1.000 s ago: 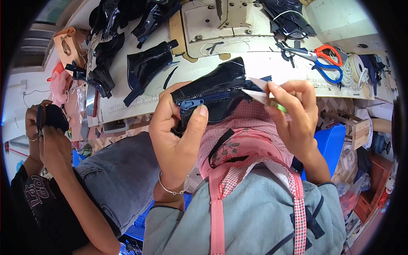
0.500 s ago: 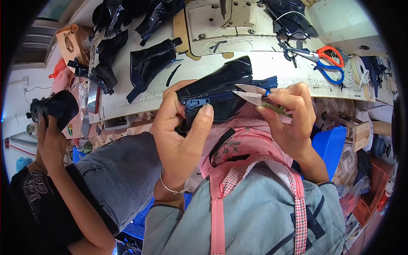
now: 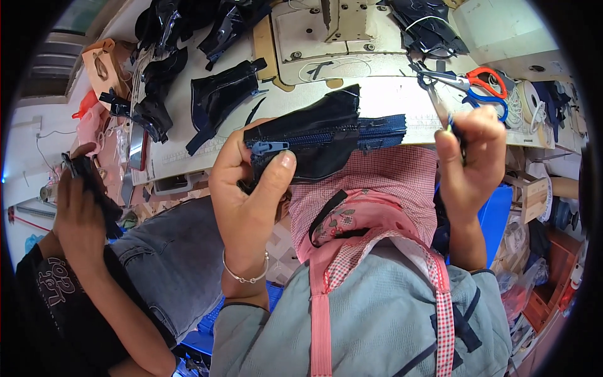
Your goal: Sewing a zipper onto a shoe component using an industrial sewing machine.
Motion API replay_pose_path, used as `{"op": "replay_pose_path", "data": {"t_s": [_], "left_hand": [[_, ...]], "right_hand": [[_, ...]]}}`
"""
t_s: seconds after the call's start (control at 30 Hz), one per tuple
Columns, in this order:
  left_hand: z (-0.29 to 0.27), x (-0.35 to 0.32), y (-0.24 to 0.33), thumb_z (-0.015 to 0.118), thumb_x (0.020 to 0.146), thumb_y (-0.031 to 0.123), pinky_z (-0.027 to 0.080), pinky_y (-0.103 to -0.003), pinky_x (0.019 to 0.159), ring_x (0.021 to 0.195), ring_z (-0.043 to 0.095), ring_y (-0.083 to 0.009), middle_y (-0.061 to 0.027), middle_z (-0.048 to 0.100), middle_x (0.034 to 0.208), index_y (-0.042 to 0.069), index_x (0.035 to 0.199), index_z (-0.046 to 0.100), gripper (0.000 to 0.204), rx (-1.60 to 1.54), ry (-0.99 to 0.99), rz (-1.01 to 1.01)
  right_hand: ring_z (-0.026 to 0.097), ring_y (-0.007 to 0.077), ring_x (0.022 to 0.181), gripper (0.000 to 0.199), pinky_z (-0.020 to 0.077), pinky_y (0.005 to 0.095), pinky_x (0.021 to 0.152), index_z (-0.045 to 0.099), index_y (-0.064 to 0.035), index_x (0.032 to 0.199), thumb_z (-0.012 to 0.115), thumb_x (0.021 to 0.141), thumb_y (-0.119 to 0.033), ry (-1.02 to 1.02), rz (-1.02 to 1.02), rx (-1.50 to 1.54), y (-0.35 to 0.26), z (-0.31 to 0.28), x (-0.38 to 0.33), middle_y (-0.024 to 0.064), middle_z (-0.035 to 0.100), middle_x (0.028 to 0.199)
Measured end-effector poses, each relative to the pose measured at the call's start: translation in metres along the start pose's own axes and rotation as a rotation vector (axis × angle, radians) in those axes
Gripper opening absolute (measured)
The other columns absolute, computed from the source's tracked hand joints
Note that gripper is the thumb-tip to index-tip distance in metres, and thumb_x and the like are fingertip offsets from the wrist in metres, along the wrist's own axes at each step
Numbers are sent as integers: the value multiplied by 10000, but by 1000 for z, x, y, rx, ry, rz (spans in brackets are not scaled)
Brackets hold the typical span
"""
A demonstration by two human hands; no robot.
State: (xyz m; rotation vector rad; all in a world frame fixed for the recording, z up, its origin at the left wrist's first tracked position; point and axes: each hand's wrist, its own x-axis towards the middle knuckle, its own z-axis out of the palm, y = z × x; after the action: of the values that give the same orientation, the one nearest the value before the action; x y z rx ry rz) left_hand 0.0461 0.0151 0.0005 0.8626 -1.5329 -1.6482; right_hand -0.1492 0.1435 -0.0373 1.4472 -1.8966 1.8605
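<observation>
My left hand (image 3: 248, 201) is closed on a shiny black boot upper (image 3: 314, 164), held up over the near edge of the table. A dark blue zipper (image 3: 317, 138) runs along the piece, its tape sticking out past the right end. The zipper's slider (image 3: 270, 148) lies just above my left thumb. To the right and apart from the upper, my right hand (image 3: 474, 160) is closed round a pair of thread snips (image 3: 438, 105). Their blades point up and to the left; the handles are mostly hidden in my fingers.
More black boot uppers (image 3: 223, 91) lie on the white sewing table (image 3: 182, 157). A sewing machine (image 3: 355, 22) stands at the back. Scissors (image 3: 487, 85) with orange and blue handles rest at the right, beside a thread cone (image 3: 531, 100). At left, a co-worker's hand (image 3: 78, 217) holds a dark piece.
My right hand has drawn the snips away from the zipper end, to the right and slightly up. The upper has shifted a little left in my left hand. The co-worker's piece has turned.
</observation>
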Motion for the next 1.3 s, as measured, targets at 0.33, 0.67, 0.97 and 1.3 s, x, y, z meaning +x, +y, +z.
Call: {"op": "replay_pose_path", "data": {"t_s": [0.33,0.67,0.97,1.3], "left_hand": [[-20,60,17,740,743,185,215,-200,516,602,292,-16,73,379,660,79,642,417,354,222,-514,-117],[-16,-6,-36,510,925,288,451,-286,807,910,573,-186,-174,554,1023,-46,1042,506,354,-207,-161,591],[39,-26,-50,532,918,195,399,-297,951,1070,513,-167,-102,514,1178,-23,1289,354,466,-684,-67,-69],[43,-18,-43,539,876,-20,435,-190,760,840,528,-60,-46,574,991,-20,1130,470,263,-613,89,22]], "right_hand": [[473,178,757,454,401,254,637,583,-57,981,775,572,-12,-469,-144,137,15,12,25,71,505,922],[467,193,680,366,396,276,584,511,-42,887,591,597,166,-34,-129,260,20,61,-22,94,477,807],[465,158,653,383,390,234,507,511,-45,891,612,604,187,73,-191,242,6,90,-40,104,454,838],[451,135,640,304,384,225,515,539,-32,931,742,706,-16,-130,-125,290,-1,68,-39,96,452,855]]}}
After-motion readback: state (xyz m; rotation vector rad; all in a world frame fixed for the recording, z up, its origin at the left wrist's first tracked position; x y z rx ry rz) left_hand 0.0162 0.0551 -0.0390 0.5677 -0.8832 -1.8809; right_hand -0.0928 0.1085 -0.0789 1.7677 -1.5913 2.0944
